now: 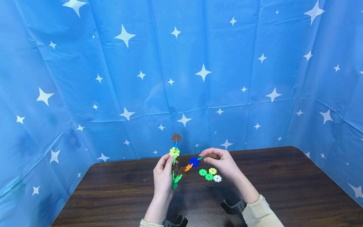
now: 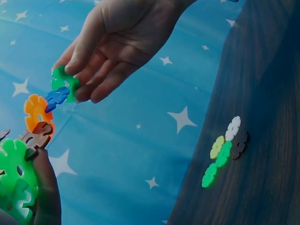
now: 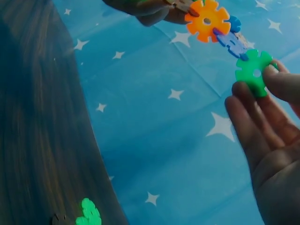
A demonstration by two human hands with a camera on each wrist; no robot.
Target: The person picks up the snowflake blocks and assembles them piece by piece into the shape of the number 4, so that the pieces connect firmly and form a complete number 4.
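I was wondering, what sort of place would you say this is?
Probably an indoor tabletop play or recording corner: a blue star-patterned backdrop hangs behind and beside a dark wood-grain table, and a chain of notched plastic discs is held above it.

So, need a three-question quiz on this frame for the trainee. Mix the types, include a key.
1. Open: what is the right hand pinching?
2. True or false: the white disc lies on the table.
3. Fill in: moving along the chain away from the right hand, the ____ disc comes just before the orange disc.

Key: 1. A green disc. 2. True. 3. Blue.
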